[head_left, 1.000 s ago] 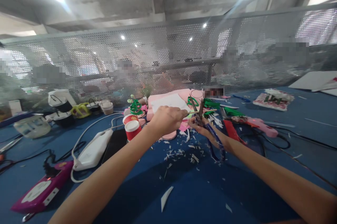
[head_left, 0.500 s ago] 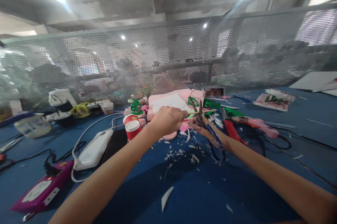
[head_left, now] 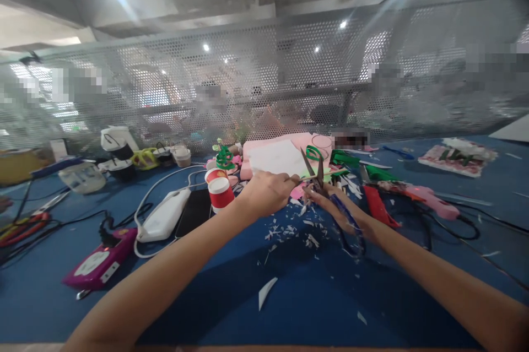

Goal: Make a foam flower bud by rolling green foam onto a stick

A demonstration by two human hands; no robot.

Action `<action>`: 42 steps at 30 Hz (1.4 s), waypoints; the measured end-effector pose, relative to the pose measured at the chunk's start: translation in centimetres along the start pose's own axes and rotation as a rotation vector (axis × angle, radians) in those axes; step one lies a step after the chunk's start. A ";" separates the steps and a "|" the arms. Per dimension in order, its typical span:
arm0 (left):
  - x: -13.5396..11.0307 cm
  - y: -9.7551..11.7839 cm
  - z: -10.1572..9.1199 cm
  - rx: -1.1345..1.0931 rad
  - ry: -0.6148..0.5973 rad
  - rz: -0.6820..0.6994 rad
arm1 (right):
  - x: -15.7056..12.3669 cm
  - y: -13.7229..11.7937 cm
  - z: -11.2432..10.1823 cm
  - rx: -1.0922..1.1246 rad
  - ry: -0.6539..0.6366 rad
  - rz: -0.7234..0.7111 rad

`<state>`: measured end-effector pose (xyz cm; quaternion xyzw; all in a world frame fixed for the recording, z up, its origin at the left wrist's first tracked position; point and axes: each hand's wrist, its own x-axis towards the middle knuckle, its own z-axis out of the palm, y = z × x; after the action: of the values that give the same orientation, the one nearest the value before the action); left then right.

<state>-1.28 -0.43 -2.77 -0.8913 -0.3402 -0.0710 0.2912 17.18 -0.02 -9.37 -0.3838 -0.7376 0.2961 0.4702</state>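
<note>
My left hand [head_left: 268, 193] is closed in a pinch on one end of a thin pale stick [head_left: 335, 172]. To the right, my right hand [head_left: 336, 214] is closed on scissors [head_left: 349, 225] with blue handles, whose dark blades point up and stand apart. The stick runs crosswise at the blades; whether it lies between them I cannot tell. Beyond my left hand, a sheet of white paper [head_left: 275, 157] rests on something pink [head_left: 316, 142]. Small white scraps [head_left: 285, 229] are scattered on the blue table below my hands.
Left of my hands stand red cups with white lids [head_left: 220, 193], a black phone [head_left: 194, 213], a white power bank [head_left: 164, 214] and a purple power strip [head_left: 101, 264]. A pink glue gun [head_left: 432, 201] and a red strip [head_left: 379, 206] lie at right. A perforated metal screen [head_left: 239, 76] closes the back.
The whole scene has shifted a little right in view as the head turned left. Both hands keep their holds on the stick and scissors, with little visible movement between them.
</note>
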 end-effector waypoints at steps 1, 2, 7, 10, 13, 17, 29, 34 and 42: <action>-0.3 -0.1 0.0 0.004 0.005 0.000 | -0.1 -0.1 0.1 -0.040 -0.005 -0.014; -0.6 -0.1 -0.1 0.010 0.015 -0.007 | -0.2 -0.1 0.2 -0.081 -0.018 -0.030; -0.8 0.0 -0.9 0.047 0.032 -0.044 | -0.7 -0.9 0.1 -0.184 -0.041 -0.073; -0.6 0.1 -1.2 0.073 0.042 -0.038 | -0.8 -1.3 -0.1 -0.244 -0.032 -0.071; -0.5 0.1 -1.2 0.089 0.054 -0.024 | -0.7 -1.5 -0.3 -0.320 -0.025 -0.089; 0.1 0.2 -1.1 0.128 0.023 -0.013 | -0.4 -1.2 -0.5 -0.377 -0.011 -0.096; 1.6 -0.1 -1.4 -0.045 -0.106 -0.089 | 0.1 -0.3 -1.1 -0.562 0.059 -0.109; 1.5 0.4 -0.6 -0.063 -0.089 -0.128 | 0.1 0.5 -1.0 -0.692 0.116 -0.141; 1.0 0.3 -1.2 -0.020 -0.076 -0.076 | 0.0 -0.1 -0.6 -0.583 0.069 -0.168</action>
<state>-0.24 -0.75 -1.64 -0.8826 -0.3841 -0.0514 0.2661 17.66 -0.02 -9.09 -0.4501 -0.8042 0.0187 0.3878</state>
